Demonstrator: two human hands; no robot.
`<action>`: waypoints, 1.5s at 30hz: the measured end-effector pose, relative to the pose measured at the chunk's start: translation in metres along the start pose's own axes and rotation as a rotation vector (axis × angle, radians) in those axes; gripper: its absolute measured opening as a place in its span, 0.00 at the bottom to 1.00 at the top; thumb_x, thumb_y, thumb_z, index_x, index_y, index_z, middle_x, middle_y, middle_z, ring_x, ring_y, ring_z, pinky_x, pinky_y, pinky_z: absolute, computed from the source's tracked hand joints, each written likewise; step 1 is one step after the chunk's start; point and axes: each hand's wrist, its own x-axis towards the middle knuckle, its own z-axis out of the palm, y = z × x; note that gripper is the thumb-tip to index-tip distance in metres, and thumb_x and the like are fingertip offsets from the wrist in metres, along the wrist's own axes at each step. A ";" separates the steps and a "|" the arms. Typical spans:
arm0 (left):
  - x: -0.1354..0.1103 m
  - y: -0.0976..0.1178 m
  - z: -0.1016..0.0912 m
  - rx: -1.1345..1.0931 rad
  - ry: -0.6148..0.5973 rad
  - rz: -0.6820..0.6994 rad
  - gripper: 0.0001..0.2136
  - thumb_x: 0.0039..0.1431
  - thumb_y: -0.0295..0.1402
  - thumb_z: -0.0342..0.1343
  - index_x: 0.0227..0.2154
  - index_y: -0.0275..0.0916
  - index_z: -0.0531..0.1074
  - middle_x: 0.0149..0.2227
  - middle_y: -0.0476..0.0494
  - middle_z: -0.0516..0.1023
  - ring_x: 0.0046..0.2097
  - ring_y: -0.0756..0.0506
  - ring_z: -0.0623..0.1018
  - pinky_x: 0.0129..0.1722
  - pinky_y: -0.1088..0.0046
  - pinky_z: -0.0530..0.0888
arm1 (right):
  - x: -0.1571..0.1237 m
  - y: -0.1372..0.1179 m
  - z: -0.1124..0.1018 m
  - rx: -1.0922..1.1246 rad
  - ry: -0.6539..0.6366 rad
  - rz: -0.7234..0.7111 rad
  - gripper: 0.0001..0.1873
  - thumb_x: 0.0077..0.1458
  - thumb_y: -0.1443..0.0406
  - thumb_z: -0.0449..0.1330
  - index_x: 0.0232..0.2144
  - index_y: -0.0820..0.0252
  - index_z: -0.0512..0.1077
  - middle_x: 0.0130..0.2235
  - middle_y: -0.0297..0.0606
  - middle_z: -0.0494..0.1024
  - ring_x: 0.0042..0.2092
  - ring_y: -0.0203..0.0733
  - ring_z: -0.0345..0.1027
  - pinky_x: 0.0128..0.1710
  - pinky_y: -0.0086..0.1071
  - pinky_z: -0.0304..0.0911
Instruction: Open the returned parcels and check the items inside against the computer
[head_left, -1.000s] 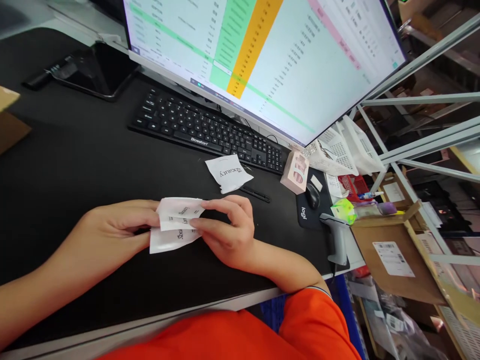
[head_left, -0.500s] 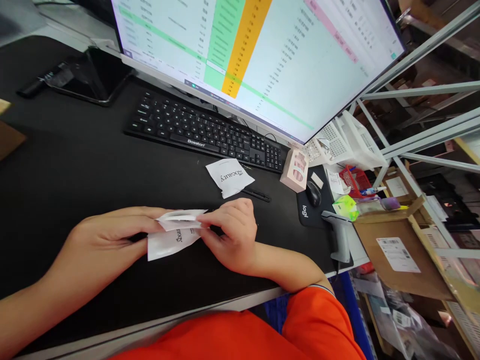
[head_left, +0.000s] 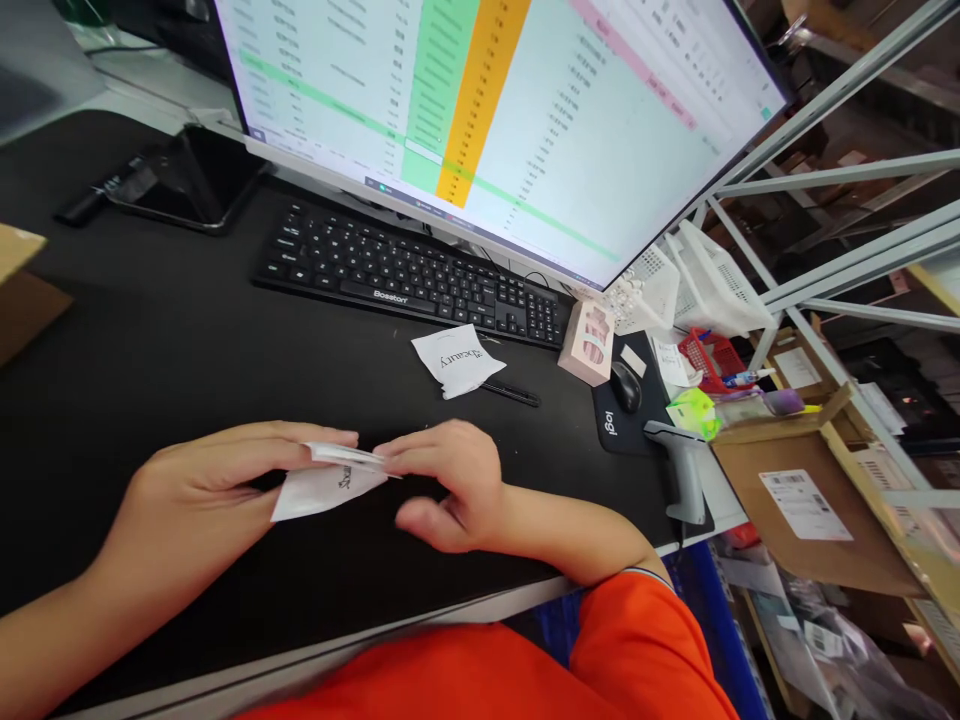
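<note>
1. The work surface was a black desk (head_left: 150, 330) carrying a wide monitor (head_left: 487, 110) and, just in front of it, a black keyboard (head_left: 405, 275). A metal shelving frame (head_left: 847, 170) stood at the right.
2. The white packets (head_left: 322, 485) lay low over the desk's near middle. The left hand (head_left: 195, 500) pinched one end and the right hand (head_left: 450, 485) clamped its fingertips on the other.
3. Bare desk lay left of the hands and between them and the keyboard. The front edge ran just below the forearms.
4. A loose packet (head_left: 457, 360) and a pen (head_left: 511, 393) lay just ahead of the right hand. A pink box (head_left: 590, 342), mouse (head_left: 625, 386) and scanner (head_left: 679, 470) crowded the right edge.
5. White baskets (head_left: 705, 290) stood beyond; their contents could not be told. A labelled cardboard box (head_left: 802, 500) sat beside the desk.
</note>
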 end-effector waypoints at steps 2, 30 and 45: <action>-0.002 -0.003 0.001 0.069 -0.005 0.069 0.06 0.47 0.46 0.68 0.28 0.54 0.85 0.37 0.50 0.87 0.34 0.45 0.86 0.39 0.76 0.83 | -0.001 -0.003 0.002 -0.017 -0.081 0.096 0.34 0.61 0.44 0.68 0.57 0.61 0.72 0.47 0.42 0.84 0.45 0.43 0.81 0.45 0.30 0.74; 0.119 0.027 0.095 0.881 -0.334 0.438 0.19 0.67 0.36 0.42 0.46 0.39 0.79 0.50 0.36 0.83 0.48 0.34 0.82 0.42 0.59 0.76 | 0.032 0.054 -0.137 0.273 0.469 0.615 0.08 0.61 0.60 0.63 0.38 0.59 0.75 0.30 0.29 0.76 0.25 0.33 0.69 0.27 0.25 0.64; 0.066 0.017 0.032 -0.211 -0.290 -0.376 0.16 0.51 0.48 0.64 0.32 0.39 0.81 0.32 0.44 0.84 0.38 0.38 0.81 0.38 0.67 0.76 | 0.025 0.020 -0.046 -0.050 0.120 0.091 0.10 0.69 0.70 0.60 0.47 0.58 0.81 0.47 0.38 0.85 0.49 0.39 0.81 0.51 0.28 0.72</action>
